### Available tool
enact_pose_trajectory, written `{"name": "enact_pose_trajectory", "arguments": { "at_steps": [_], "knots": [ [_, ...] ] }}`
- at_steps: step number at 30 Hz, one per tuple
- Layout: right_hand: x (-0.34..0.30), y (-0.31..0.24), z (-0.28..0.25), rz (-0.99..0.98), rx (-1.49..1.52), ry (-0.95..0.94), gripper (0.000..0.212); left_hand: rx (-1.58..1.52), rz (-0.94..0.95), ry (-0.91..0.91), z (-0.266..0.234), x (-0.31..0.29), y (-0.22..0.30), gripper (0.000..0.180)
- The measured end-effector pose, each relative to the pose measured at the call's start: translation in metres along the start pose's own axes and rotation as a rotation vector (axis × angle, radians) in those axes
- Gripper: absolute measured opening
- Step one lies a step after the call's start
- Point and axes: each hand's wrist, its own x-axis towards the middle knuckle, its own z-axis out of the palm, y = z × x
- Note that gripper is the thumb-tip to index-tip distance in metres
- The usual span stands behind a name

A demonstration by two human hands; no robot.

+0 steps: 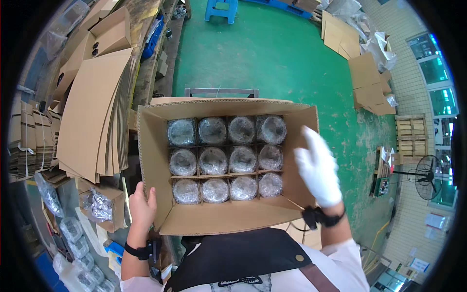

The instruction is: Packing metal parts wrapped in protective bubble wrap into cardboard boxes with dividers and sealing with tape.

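Note:
An open cardboard box [226, 217] stands in front of me. Cardboard dividers part its inside into cells in three rows, and each cell holds a round, hollow-looking item in bubble wrap, such as this wrapped piece [212, 160]. My bare left hand [142, 207] is at the outside of the box's left wall, its thumb near the rim and apart from the fingers. In a white glove, my right hand [317, 168] is over the right wall, fingers stretched out with nothing in them. Some of its fingertips point toward the box's far right corner.
Flat cardboard sheets [92, 117] are stacked at the left, near a small carton [104, 204] with clear wrapping. More wrapped pieces [80, 246] lie at lower left. A blue stool [221, 9] stands far off on the green floor. At right are a black fan [425, 177] and wooden pallets [411, 135].

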Motion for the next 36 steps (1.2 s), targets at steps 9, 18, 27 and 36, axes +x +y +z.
{"name": "enact_pose_trajectory", "arguments": {
  "at_steps": [9, 18, 27, 36],
  "knots": [
    [0.052, 0.067, 0.222, 0.240, -0.399, -0.473, 0.105, -0.500, -0.167, -0.048, -0.015, -0.075, -0.042, 0.038],
    [0.056, 0.099, 0.224, -0.019, -0.450, -0.126, 0.065, -0.791, -0.265, 0.058, -0.003, -0.111, -0.060, 0.031],
    [0.083, 0.119, 0.252, 0.162, -0.028, -0.329, 0.024, -0.716, -0.213, -0.126, -0.024, -0.103, -0.038, 0.048],
    [0.086, 0.091, 0.223, 0.214, -0.566, -0.619, 0.046, -0.392, -0.086, -0.204, 0.009, -0.092, -0.030, 0.052]
  ]
}}
